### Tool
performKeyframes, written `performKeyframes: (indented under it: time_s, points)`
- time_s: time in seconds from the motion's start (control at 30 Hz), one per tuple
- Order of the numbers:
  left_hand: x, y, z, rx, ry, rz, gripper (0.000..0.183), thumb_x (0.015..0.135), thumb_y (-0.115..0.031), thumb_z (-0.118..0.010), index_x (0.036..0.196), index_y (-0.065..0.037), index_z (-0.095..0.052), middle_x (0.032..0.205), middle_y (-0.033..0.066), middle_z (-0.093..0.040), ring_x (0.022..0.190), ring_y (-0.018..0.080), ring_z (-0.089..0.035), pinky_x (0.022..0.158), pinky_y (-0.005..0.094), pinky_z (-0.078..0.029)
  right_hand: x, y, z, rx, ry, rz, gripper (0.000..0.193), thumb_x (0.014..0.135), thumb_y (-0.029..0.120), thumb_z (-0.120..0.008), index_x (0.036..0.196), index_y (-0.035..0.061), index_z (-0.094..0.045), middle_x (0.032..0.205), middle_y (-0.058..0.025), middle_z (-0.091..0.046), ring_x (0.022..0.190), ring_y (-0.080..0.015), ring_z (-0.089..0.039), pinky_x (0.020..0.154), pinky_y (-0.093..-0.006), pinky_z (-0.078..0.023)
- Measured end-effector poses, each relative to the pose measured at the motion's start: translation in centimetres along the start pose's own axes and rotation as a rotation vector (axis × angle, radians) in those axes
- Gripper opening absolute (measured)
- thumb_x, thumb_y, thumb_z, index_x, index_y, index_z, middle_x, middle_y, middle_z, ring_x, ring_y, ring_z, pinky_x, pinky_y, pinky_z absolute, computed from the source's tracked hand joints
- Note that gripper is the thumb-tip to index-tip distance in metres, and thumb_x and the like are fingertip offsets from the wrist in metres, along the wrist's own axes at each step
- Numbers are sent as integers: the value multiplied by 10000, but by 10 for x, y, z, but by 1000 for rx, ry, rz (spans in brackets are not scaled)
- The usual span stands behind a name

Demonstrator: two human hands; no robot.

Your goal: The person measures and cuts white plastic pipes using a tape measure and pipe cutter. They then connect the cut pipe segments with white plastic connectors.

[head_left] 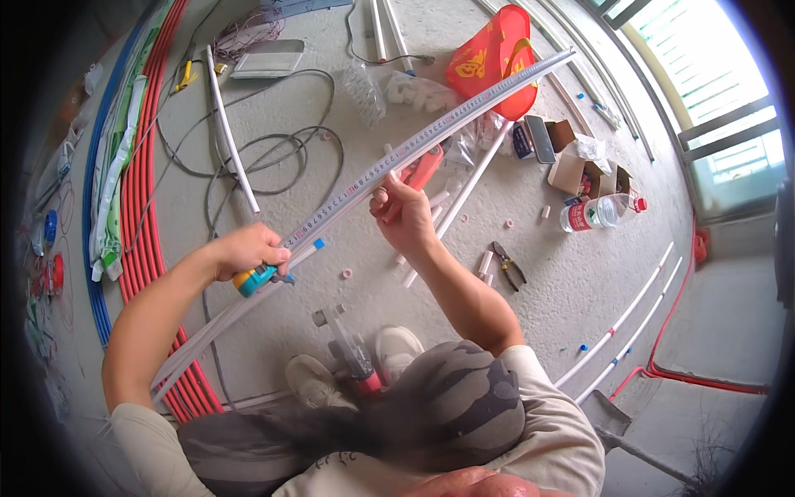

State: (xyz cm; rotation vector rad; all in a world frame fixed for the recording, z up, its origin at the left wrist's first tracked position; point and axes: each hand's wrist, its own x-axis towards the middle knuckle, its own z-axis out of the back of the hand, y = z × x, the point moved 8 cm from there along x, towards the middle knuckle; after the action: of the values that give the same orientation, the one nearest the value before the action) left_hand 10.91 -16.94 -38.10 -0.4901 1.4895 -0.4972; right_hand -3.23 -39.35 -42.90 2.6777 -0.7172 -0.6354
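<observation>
The long metal tape blade point(431, 132) runs from the left hand point(244, 248) up to the far right, over the concrete floor point(530, 298). The right hand point(403, 211) pinches its middle. The left hand grips the small teal-yellow tape case point(252, 279) against thin white pipes point(215, 327).

Occlusions and unresolved detail, head view

Tape measure case point(252, 280) mostly covered by left hand point(244, 248); white pipes' point(207, 335) lower ends hidden behind left forearm. Red cutter point(422, 170) partly behind right hand point(402, 217). Carton point(571, 170) contents too small to tell.
</observation>
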Motion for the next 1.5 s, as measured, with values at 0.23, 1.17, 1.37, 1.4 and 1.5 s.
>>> performKeyframes:
  time_s: [0.23, 1.17, 1.37, 1.4, 1.5]
  points:
    - [-8, 25, -8, -13, 37, 98, 311, 1034, -318, -666, 972, -22, -741, 975, 72, -742, 802, 137, -675, 670, 322, -563, 8, 33, 22, -55, 52, 146, 148, 988, 112, -689, 922, 101, -557, 731, 2, -541, 641, -119, -518, 604, -272, -435]
    - [-40, 40, 23, 45, -11, -68, 186, 987, -150, -679, 950, 19, -748, 907, 82, -762, 763, 145, -677, 605, 344, -547, -98, -109, 26, -1591, 437, -220, 955, 730, -11, -721, 1605, 20, -340, 1427, -160, -534, 1400, -289, -470, 1164, -358, -364]
    - [-12, 47, 31, 30, 6, -99, 204, 980, -162, -687, 972, 35, -741, 911, 95, -759, 768, 154, -691, 578, 357, -581, -100, -117, 16, -1525, 473, -201, 978, 726, -32, -696, 1624, 19, -312, 1390, -172, -541, 1358, -269, -493, 1136, -359, -394]
    - [-9, 41, 30, 31, 17, -91, 207, 979, -161, -690, 951, 40, -731, 898, 104, -754, 732, 163, -692, 543, 360, -590, -99, -115, 14, -1541, 473, -192, 978, 726, -35, -694, 1625, 18, -310, 1382, -172, -542, 1348, -265, -498, 1129, -357, -400]
    - [-16, 22, 24, -22, 14, -51, 215, 978, -162, -692, 928, 46, -713, 884, 112, -746, 685, 175, -692, 500, 365, -600, -99, -114, 7, -1496, 445, -212, 980, 730, -36, -692, 1629, 21, -306, 1341, -161, -546, 1298, -258, -514, 1112, -347, -405]
